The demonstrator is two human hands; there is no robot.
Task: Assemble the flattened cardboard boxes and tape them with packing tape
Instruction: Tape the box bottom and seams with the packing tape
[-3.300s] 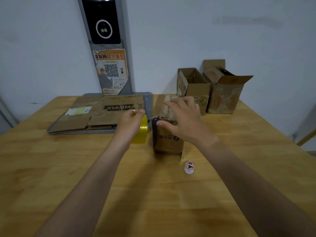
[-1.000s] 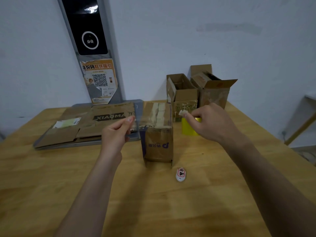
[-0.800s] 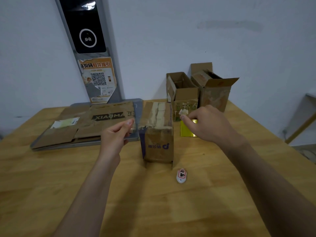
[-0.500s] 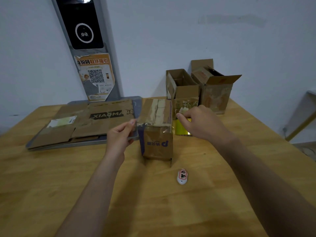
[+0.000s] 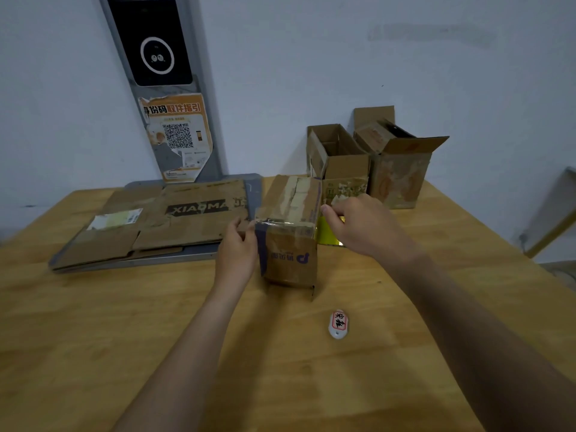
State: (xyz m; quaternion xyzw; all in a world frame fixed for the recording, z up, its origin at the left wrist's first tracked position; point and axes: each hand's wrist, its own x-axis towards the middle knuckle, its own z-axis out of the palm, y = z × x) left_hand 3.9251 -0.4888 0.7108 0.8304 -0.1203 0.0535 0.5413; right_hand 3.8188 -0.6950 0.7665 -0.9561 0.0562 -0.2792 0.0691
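Head view: box (image 5: pixel 290 260) at desk (image 5: pixel 124 338) centre, top part-taped. L hand (image 5: pixel 237 249) pinched tape end (image 5: pixel 257 226), box's left; R hand (image 5: pixel 364 227) gripped tape roll (image 5: pixel 326 234), right. 2 boxes (image 5: pixel 344 171) far edge, assembled; flats (image 5: pixel 174 224) far-left, pending.

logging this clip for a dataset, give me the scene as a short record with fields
box in work: upright cardboard box, top flaps closed
tape: clear tape strip across its near top edge
left hand: pinches the strip's end at the box's left corner
right hand: grips yellow tape roll
behind: two open boxes, flattened cardboard on grey tray
nearby: white tag on table
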